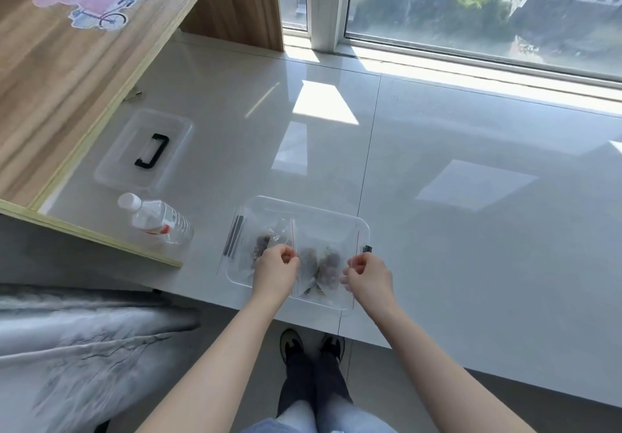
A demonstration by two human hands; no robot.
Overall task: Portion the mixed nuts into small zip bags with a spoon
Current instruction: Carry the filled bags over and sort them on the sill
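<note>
Left hand [276, 266] and right hand [368, 272] each pinch an edge of a zip bag [323, 264] of mixed nuts, stretched over the clear bin [350, 224]. Water bottle [156, 220] and lid [144, 150] lie left.

A clear plastic lid [144, 148] with a black handle [152, 150] lies flat on the glossy white counter [437, 197] at middle left. Just below it in the frame, a plastic water bottle [156, 219] with a white cap lies on its side. A wooden panel [67, 72] fills the upper left, carrying a pink sticker [94, 0] of a figure on a bicycle. A window [471, 5] along the top right shows buildings and trees outside. Sunlight patches fall on the counter. Grey fabric [84, 348] lies at lower left; dark shoes [313, 345] stand on the floor at bottom centre.
</note>
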